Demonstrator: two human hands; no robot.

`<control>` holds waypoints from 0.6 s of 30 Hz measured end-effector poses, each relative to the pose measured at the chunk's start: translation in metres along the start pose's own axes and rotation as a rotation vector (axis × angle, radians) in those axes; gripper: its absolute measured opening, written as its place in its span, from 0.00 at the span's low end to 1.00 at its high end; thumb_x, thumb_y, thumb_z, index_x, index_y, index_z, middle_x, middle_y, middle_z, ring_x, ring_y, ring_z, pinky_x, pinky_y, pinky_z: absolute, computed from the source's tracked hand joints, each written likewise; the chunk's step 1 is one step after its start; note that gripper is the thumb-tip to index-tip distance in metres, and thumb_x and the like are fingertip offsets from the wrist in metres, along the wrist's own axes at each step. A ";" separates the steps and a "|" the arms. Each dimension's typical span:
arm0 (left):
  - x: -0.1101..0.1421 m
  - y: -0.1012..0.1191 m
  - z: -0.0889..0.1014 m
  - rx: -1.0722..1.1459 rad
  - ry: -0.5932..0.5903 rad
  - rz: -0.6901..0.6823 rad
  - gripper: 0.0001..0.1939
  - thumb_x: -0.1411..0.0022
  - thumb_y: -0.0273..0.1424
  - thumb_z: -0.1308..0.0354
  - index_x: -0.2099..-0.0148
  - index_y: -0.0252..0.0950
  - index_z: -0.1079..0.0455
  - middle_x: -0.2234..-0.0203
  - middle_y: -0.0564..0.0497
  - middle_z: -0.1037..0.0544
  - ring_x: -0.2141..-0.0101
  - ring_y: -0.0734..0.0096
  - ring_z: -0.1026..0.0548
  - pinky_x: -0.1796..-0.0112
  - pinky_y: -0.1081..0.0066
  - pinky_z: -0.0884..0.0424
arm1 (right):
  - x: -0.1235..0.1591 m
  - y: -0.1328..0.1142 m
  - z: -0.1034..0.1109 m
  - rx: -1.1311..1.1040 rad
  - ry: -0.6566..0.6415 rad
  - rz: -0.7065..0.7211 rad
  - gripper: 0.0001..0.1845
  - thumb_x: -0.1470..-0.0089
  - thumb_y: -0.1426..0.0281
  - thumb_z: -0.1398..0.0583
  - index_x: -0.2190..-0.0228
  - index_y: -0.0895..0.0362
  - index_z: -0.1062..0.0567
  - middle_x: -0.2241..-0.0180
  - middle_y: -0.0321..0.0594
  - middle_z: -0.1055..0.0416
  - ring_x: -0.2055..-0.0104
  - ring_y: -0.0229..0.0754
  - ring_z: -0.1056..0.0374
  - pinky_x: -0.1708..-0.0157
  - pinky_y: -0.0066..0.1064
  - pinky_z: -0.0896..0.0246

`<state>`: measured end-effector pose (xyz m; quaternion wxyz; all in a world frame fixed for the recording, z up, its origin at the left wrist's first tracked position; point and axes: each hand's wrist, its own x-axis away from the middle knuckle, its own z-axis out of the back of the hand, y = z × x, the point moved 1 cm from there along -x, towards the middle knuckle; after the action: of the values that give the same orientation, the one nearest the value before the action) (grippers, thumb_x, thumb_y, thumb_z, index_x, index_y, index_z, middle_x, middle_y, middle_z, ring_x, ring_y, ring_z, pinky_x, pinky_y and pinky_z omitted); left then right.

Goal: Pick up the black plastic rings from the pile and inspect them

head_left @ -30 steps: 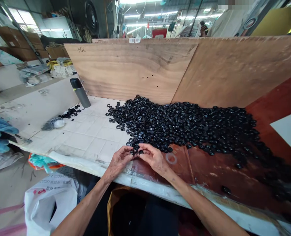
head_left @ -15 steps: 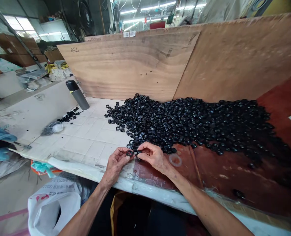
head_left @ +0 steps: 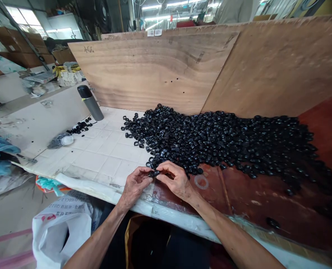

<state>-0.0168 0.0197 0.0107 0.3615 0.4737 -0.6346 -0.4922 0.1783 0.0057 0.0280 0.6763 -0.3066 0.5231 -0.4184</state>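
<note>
Between left hand (head_left: pixel 135 185), right hand (head_left: pixel 175 181) — ring (head_left: pixel 154 174)

Probably a factory workshop, with cardboard cartons (head_left: pixel 16 44) and fluorescent tubes (head_left: pixel 166 6) overhead.

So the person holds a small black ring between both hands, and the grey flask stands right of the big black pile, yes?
No: the head view shows the grey flask left of the big black pile. The small black ring between the left hand and right hand is correct.
</note>
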 end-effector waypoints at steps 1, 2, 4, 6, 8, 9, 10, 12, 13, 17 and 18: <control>0.000 0.000 0.000 0.001 -0.002 0.004 0.15 0.46 0.29 0.28 0.55 0.37 0.22 0.59 0.50 0.20 0.60 0.71 0.22 0.55 0.73 0.26 | 0.000 0.000 0.000 0.000 0.002 -0.001 0.04 0.42 0.71 0.35 0.63 0.55 0.21 0.62 0.41 0.24 0.61 0.42 0.27 0.61 0.32 0.32; 0.000 0.000 -0.001 0.005 -0.003 0.008 0.16 0.46 0.29 0.28 0.54 0.37 0.22 0.59 0.49 0.20 0.59 0.70 0.22 0.54 0.72 0.25 | 0.000 0.000 0.000 -0.001 0.007 -0.013 0.04 0.43 0.71 0.35 0.63 0.55 0.21 0.63 0.40 0.24 0.62 0.42 0.27 0.61 0.32 0.32; 0.000 0.002 -0.002 0.031 0.011 0.015 0.18 0.45 0.30 0.29 0.51 0.38 0.23 0.58 0.49 0.20 0.59 0.68 0.20 0.53 0.69 0.25 | 0.000 0.002 0.000 -0.021 0.028 -0.068 0.07 0.43 0.71 0.35 0.61 0.54 0.22 0.63 0.39 0.24 0.64 0.41 0.28 0.62 0.31 0.32; 0.000 0.003 -0.002 0.072 0.042 0.022 0.16 0.44 0.30 0.29 0.52 0.37 0.22 0.56 0.49 0.20 0.60 0.66 0.19 0.51 0.65 0.24 | 0.001 0.004 -0.001 -0.061 0.044 -0.127 0.08 0.43 0.71 0.35 0.60 0.54 0.22 0.63 0.39 0.25 0.66 0.40 0.29 0.63 0.31 0.31; 0.000 0.004 -0.001 0.109 0.070 0.037 0.11 0.45 0.30 0.28 0.59 0.36 0.22 0.55 0.49 0.21 0.62 0.66 0.18 0.51 0.64 0.24 | 0.001 0.004 -0.002 -0.093 0.035 -0.153 0.07 0.43 0.70 0.35 0.61 0.54 0.22 0.63 0.39 0.26 0.66 0.40 0.29 0.64 0.30 0.30; -0.001 0.005 0.000 0.118 0.079 0.045 0.09 0.46 0.30 0.28 0.62 0.35 0.22 0.55 0.49 0.20 0.62 0.66 0.18 0.50 0.64 0.25 | 0.002 0.003 -0.003 -0.101 0.021 -0.153 0.06 0.43 0.70 0.35 0.62 0.54 0.22 0.63 0.39 0.26 0.66 0.40 0.29 0.64 0.30 0.30; -0.001 0.005 0.001 0.123 0.084 0.054 0.09 0.47 0.29 0.27 0.64 0.34 0.23 0.55 0.48 0.20 0.61 0.66 0.18 0.50 0.64 0.26 | 0.002 0.002 -0.004 -0.106 0.009 -0.149 0.05 0.43 0.70 0.35 0.62 0.54 0.22 0.63 0.39 0.26 0.66 0.40 0.28 0.65 0.30 0.31; -0.002 0.006 0.002 0.112 0.080 0.075 0.08 0.47 0.30 0.27 0.66 0.34 0.22 0.56 0.47 0.18 0.59 0.65 0.19 0.49 0.64 0.27 | 0.002 -0.001 -0.006 -0.118 -0.006 -0.140 0.05 0.43 0.70 0.35 0.62 0.54 0.22 0.63 0.39 0.26 0.66 0.40 0.29 0.66 0.29 0.31; -0.002 0.005 0.003 0.099 0.069 0.083 0.08 0.47 0.30 0.27 0.67 0.34 0.22 0.56 0.46 0.17 0.57 0.64 0.20 0.48 0.63 0.28 | 0.002 -0.002 -0.007 -0.122 -0.012 -0.137 0.05 0.43 0.70 0.35 0.62 0.54 0.23 0.63 0.39 0.26 0.66 0.39 0.29 0.66 0.29 0.32; -0.003 0.004 0.004 0.032 0.027 0.091 0.08 0.46 0.32 0.28 0.69 0.34 0.22 0.54 0.45 0.18 0.54 0.62 0.21 0.47 0.63 0.31 | 0.002 -0.005 -0.009 -0.098 0.001 -0.123 0.04 0.43 0.70 0.35 0.63 0.54 0.23 0.65 0.38 0.26 0.68 0.39 0.30 0.68 0.29 0.33; -0.003 0.003 0.003 0.009 0.026 0.082 0.08 0.46 0.32 0.28 0.70 0.34 0.23 0.54 0.45 0.18 0.55 0.62 0.21 0.48 0.64 0.31 | 0.002 -0.005 -0.010 -0.085 0.008 -0.123 0.04 0.43 0.70 0.35 0.63 0.54 0.23 0.65 0.38 0.26 0.68 0.39 0.30 0.68 0.29 0.33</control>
<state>-0.0199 0.0242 0.0132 0.3876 0.4551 -0.6509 -0.4680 0.1681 0.0016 0.0288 0.6336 -0.3646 0.5234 -0.4378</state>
